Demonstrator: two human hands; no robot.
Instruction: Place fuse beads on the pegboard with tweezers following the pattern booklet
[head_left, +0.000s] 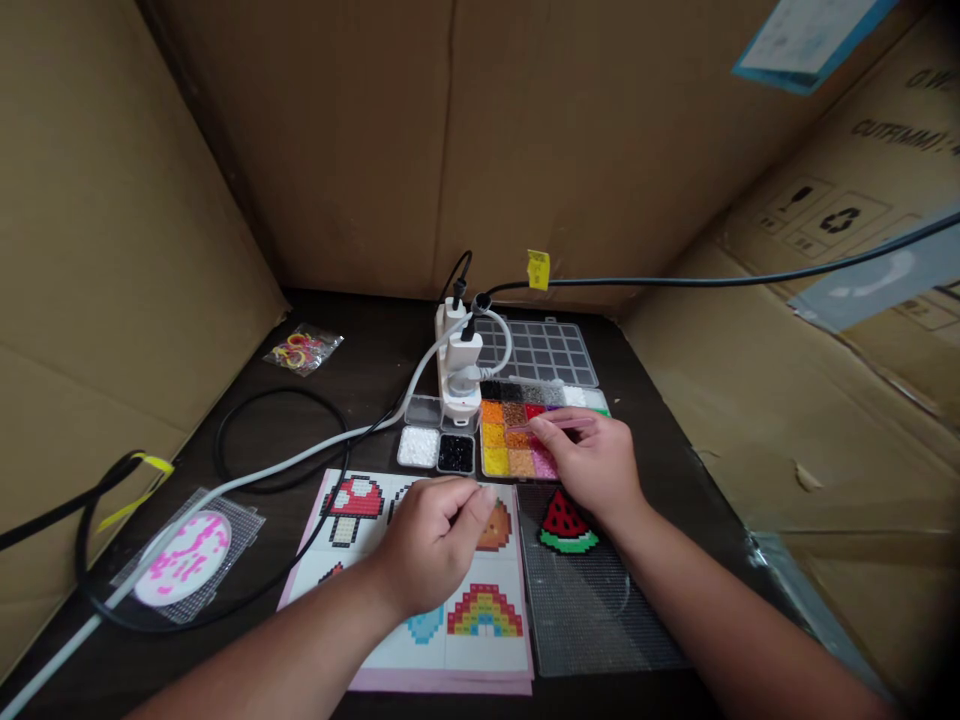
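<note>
My right hand (pixel 596 460) grips pink tweezers (pixel 574 425) and hovers over the bead box (pixel 482 440), whose compartments hold beads sorted by colour. The tweezer tips are near the orange, brown and red beads; whether a bead is in them is too small to tell. My left hand (pixel 435 540) is closed in a loose fist over the pattern sheet (pixel 487 655), its inner side hidden. That sheet shows pixel pictures of a mushroom, an orange fruit and a rainbow. A bead watermelon slice (pixel 568 525) sits on the clear pegboard (pixel 592 620) below my right forearm and hand.
Small boxes of white beads (pixel 418 447) and black beads (pixel 455 453) stand beside the bead box. A white power strip (pixel 459 390) with cables stands behind. A white cable (pixel 292 448) crosses a pink-and-white bead oval (pixel 184 560) at left. Cardboard walls (pixel 337 150) surround the table.
</note>
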